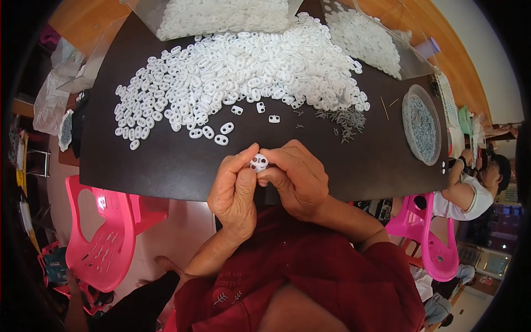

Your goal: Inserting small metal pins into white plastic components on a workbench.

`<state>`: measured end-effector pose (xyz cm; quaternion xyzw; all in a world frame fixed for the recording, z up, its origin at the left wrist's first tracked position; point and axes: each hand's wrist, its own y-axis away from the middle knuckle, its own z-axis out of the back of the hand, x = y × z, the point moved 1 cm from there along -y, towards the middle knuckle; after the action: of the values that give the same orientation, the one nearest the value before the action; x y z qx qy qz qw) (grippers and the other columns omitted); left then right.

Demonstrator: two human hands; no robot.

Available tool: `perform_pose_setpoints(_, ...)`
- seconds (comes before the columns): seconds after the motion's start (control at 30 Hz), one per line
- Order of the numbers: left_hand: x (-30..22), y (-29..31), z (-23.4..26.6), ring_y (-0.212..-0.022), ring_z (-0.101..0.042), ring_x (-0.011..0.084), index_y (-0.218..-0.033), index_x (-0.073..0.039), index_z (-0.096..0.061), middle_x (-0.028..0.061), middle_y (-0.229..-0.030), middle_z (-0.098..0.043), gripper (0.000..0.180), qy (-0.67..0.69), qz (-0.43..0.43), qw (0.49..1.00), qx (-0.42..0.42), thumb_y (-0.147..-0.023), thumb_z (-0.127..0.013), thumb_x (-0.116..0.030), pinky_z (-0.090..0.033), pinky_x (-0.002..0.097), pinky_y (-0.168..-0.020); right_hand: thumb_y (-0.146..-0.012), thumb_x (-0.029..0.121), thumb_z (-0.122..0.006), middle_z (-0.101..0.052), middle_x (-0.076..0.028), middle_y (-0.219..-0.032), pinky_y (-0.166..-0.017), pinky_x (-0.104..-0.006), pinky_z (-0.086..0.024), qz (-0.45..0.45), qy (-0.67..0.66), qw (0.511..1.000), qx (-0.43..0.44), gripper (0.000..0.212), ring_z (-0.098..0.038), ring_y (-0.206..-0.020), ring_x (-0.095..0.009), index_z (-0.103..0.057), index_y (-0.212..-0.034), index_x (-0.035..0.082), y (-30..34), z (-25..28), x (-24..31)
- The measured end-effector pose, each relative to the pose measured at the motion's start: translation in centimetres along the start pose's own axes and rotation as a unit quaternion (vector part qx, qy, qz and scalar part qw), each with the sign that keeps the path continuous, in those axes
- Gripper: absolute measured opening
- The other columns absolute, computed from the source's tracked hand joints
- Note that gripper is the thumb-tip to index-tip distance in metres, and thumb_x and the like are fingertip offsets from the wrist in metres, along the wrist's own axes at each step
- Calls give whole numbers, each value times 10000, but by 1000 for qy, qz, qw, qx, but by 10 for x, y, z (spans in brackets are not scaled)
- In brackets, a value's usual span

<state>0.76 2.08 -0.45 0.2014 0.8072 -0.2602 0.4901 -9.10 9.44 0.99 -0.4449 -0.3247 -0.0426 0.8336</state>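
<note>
My left hand (237, 191) and my right hand (297, 180) meet in front of my chest, over the table's near edge. Between their thumbs and fingertips they pinch a small white two-holed cord lock (259, 161). Its dark holes show, but the fingers cover its sides. Just beyond the hands lie a few loose white oval two-holed pieces (227, 128) and some smaller, squarer white pieces (274, 119). Farther back spreads a big heap of white oval pieces (238, 72). A small pile of grey metal springs (347, 123) sits at its right end.
A clear round bowl (409, 133) of springs stands at the dark table's (166, 166) right edge. Bags of white pieces (221, 16) (368, 41) lie at the back. Pink chairs (105, 243) (428, 243) flank me; another person (470, 188) sits at the far right.
</note>
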Motion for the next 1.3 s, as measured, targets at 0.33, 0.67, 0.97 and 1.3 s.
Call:
perform_pose_setpoints(0.33, 5, 3, 3, -722, -510, 92, -1112, 60, -593, 54, -865, -565, 252, -27, -15, 1000, -3, -905, -569, -83, -431, 201, -635, -780, 19, -664, -618, -60, -717, -545, -278, -416, -29, -29, 999, 8, 271, -542, -607, -174, -595, -1029, -63, 3, -2, -1)
perform_pose_setpoints(0.67, 4, 5, 4, -806, -510, 92, -1092, 63, -594, 47, -899, -572, 242, -45, -33, 998, -27, -912, -564, -96, -414, 217, -745, -779, 31, -669, -619, -78, -766, -562, -288, -422, -26, -29, 999, 18, 303, -551, -635, -193, -579, -1056, -56, 1, -5, 1)
perform_pose_setpoints(0.97, 5, 6, 6, -823, -517, 97, -1096, 67, -590, 57, -920, -578, 242, -41, -36, 998, -12, -909, -567, -83, -416, 219, -762, -782, 86, -682, -613, -93, -826, -579, -295, -426, -24, -33, 999, 21, 321, -554, -665, -208, -572, -1050, -50, 4, -5, 0)
perform_pose_setpoints(1.3, 4, 8, 7, -887, -563, 125, -1101, 63, -577, 96, -1000, -600, 250, -33, -32, 999, -27, -908, -570, -95, -457, 254, -813, -795, 98, -673, -614, -99, -857, -590, -305, -430, -19, -31, 999, 30, 331, -559, -686, -217, -561, -1069, -51, 3, -7, 0)
